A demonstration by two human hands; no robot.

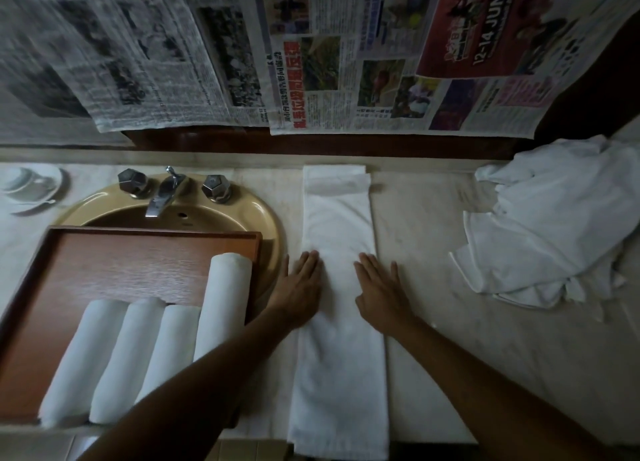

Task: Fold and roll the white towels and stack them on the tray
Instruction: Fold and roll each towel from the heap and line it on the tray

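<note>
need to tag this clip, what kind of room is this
Most likely a bathroom vanity, perhaps in a hotel or guesthouse: a tan sink with a chrome tap is set in the pale counter, and rolled white towels lie on a wooden tray.

Long folded white towel (339, 287) lies flat beside tray (138, 239) holding four rolls (145, 349).

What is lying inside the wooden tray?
Four rolled white towels lie side by side in the wooden tray. The left forearm covers the near ends of the right ones, so the tray floor there is hidden.
</note>
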